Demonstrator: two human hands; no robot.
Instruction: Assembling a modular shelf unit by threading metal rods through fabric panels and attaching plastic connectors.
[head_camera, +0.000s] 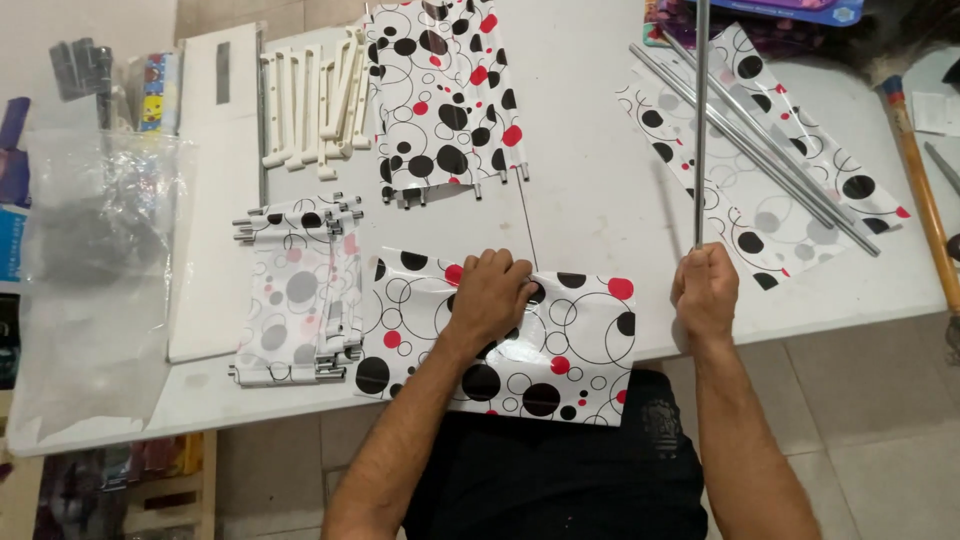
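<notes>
My left hand (490, 295) presses down on a glossy white sheet with black and red circles (590, 350) that lies at the near edge of the white table (590, 190) and hangs over it. My fingers pinch the sheet's top edge. To the right, my right hand (705, 290) is closed around the lower end of a long metal rod (701, 120) that stands nearly upright, its tip resting near the table's front edge.
Several more metal rods (750, 140) lie on another patterned sheet (800, 190) at the right. A stack of rod-fitted patterned panels (300, 300) sits left, white plastic pieces (315, 100) and a larger patterned panel (445, 100) farther back. A clear plastic bag (90, 260) covers the left end. A wooden handle (920, 190) lies far right.
</notes>
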